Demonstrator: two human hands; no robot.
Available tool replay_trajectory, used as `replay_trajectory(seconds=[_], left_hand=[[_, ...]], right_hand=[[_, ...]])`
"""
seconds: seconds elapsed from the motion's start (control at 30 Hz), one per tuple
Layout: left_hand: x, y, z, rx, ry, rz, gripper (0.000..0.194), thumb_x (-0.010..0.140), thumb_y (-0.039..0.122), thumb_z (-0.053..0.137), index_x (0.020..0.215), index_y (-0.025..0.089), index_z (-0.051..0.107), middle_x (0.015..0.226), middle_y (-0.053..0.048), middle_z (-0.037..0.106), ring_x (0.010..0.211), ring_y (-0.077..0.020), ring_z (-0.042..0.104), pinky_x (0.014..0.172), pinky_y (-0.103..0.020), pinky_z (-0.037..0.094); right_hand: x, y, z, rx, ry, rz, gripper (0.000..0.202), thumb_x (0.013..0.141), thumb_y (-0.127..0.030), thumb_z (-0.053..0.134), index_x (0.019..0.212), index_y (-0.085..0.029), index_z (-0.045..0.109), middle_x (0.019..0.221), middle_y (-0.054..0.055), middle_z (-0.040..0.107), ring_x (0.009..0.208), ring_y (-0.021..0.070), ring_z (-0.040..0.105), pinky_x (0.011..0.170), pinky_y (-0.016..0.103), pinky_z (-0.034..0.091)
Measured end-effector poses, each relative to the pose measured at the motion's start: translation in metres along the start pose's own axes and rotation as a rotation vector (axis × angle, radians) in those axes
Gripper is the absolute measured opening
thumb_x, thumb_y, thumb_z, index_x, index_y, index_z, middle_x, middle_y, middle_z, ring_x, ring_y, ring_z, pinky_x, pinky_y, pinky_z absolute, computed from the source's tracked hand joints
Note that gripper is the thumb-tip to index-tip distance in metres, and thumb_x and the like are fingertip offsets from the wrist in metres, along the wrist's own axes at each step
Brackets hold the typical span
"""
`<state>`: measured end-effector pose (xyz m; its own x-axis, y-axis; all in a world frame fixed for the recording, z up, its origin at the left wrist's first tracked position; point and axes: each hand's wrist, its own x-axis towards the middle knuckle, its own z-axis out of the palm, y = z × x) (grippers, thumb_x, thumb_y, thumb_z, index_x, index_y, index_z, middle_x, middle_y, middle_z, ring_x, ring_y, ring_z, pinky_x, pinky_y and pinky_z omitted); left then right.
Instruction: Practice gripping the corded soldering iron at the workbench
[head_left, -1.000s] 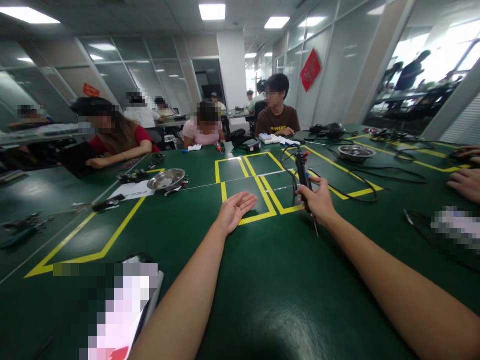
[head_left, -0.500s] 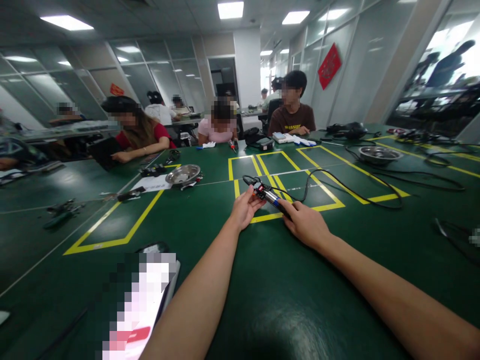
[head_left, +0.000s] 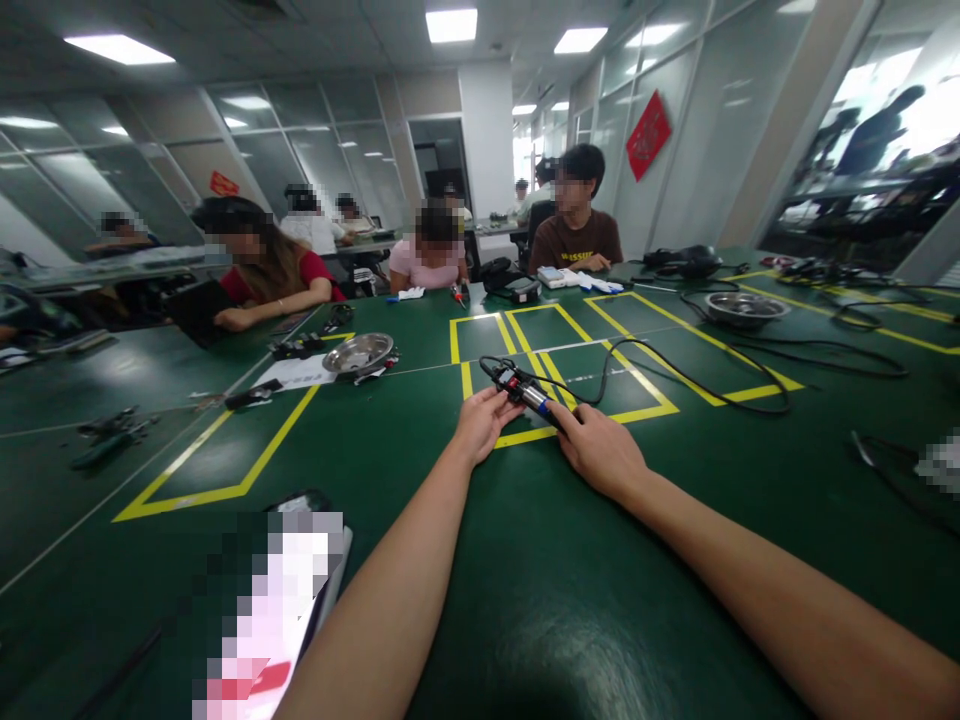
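Over the yellow-taped rectangles, my left hand (head_left: 480, 425) pinches a small dark part (head_left: 507, 378) with a red bit on it and a loop of thin black cable at its far end. My right hand (head_left: 604, 450) is wrapped round a slim tool (head_left: 535, 398) with a silver barrel, a blue band and a dark handle. The tool's front end meets the dark part, or lies right against it; the exact contact is too small to tell. A black cable (head_left: 609, 370) trails from there to the right across the table.
A steel bowl (head_left: 358, 354) stands left on white paper, another steel bowl (head_left: 746, 309) far right. A phone-like device with a bright, blurred screen (head_left: 277, 610) is beside my left forearm. Dark tools (head_left: 112, 435) lie far left. Several people sit across the green table (head_left: 525, 560).
The whole view has shifted slightly left. Both hands keep their hold on the dark part and the slim tool, with hardly any visible movement between them.
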<state>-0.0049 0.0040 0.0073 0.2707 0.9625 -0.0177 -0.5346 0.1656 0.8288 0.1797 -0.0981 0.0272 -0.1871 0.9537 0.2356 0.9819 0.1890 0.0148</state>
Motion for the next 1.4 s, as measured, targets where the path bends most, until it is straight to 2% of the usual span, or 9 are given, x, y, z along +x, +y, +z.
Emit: replay_trajectory(seconds=[0.23,0.5,0.7,0.87,1.4], left_hand=[[0.0023,-0.0007,-0.0033,-0.046,-0.023,-0.027,0.019,0.084,0.004,0.061,0.101,0.010,0.068,0.102,-0.013,0.074,0.101,-0.0229,0.071,0.108,-0.048,0.046],[0.0010,0.0026,-0.0054,-0.122,-0.023,-0.057,0.025,0.085,0.003,0.057,0.108,0.008,0.065,0.108,-0.017,0.072,0.112,-0.0279,0.067,0.109,-0.052,0.045],[-0.0001,0.0045,-0.0073,-0.161,-0.100,-0.057,0.028,0.087,0.002,0.053,0.113,0.007,0.063,0.116,-0.019,0.069,0.118,-0.0284,0.065,0.111,-0.050,0.043],[-0.0004,0.0028,-0.0073,-0.153,-0.149,-0.050,0.035,0.090,0.005,0.054,0.124,0.011,0.060,0.126,-0.017,0.066,0.127,-0.0287,0.058,0.114,-0.052,0.039],[0.0031,-0.0020,-0.0099,-0.114,-0.130,0.006,0.023,0.091,0.005,0.054,0.112,0.007,0.064,0.120,-0.017,0.069,0.117,-0.0272,0.065,0.113,-0.049,0.040]], right_hand=[[0.0000,0.0004,-0.0008,-0.008,0.006,0.003,0.050,0.102,-0.033,0.039,0.152,-0.030,0.034,0.106,0.012,0.059,0.092,0.0260,0.061,0.072,0.031,0.041],[0.0000,0.0018,0.0009,0.009,0.023,0.010,0.049,0.102,-0.034,0.038,0.151,-0.030,0.034,0.105,0.011,0.059,0.090,0.0258,0.061,0.071,0.031,0.040],[-0.0001,0.0022,-0.0007,0.022,0.041,0.023,0.051,0.103,-0.035,0.037,0.153,-0.030,0.032,0.106,0.012,0.060,0.092,0.0252,0.061,0.070,0.029,0.040],[0.0000,0.0022,-0.0014,0.032,0.027,0.035,0.052,0.103,-0.037,0.037,0.154,-0.030,0.031,0.108,0.012,0.060,0.090,0.0254,0.060,0.071,0.031,0.040],[-0.0009,0.0014,-0.0004,0.004,0.033,0.021,0.051,0.104,-0.038,0.035,0.154,-0.030,0.029,0.108,0.011,0.061,0.091,0.0241,0.060,0.070,0.029,0.039]])
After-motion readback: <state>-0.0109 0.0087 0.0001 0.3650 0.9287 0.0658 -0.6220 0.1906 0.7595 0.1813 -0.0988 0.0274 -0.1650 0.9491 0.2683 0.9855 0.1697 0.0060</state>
